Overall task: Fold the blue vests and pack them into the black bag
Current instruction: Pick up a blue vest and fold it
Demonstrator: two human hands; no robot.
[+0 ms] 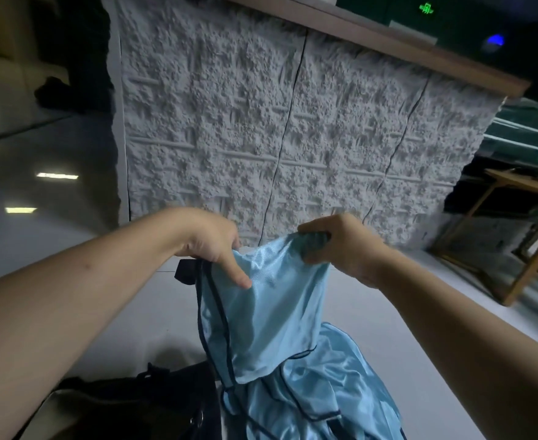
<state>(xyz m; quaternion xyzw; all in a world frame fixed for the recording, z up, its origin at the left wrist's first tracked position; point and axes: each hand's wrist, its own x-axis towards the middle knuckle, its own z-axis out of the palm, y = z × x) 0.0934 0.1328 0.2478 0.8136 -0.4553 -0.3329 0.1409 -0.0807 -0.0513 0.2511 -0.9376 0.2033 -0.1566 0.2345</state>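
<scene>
A shiny light blue vest [271, 309] with dark navy trim hangs in front of me, held up by its top edge. My left hand [212, 246] pinches the left part of that edge, thumb lying on the fabric. My right hand [340, 246] grips the bunched right part. More blue vest fabric [331, 392] lies piled below on the white surface. The black bag [140, 404] sits at the bottom left, beside the pile, its opening partly seen.
A white textured stone-like counter front [277, 128] with a wooden top stands straight ahead. A wooden table frame [521, 236] stands at the right. Glossy pale floor [39, 192] stretches to the left. A black strap [186, 271] shows behind the vest.
</scene>
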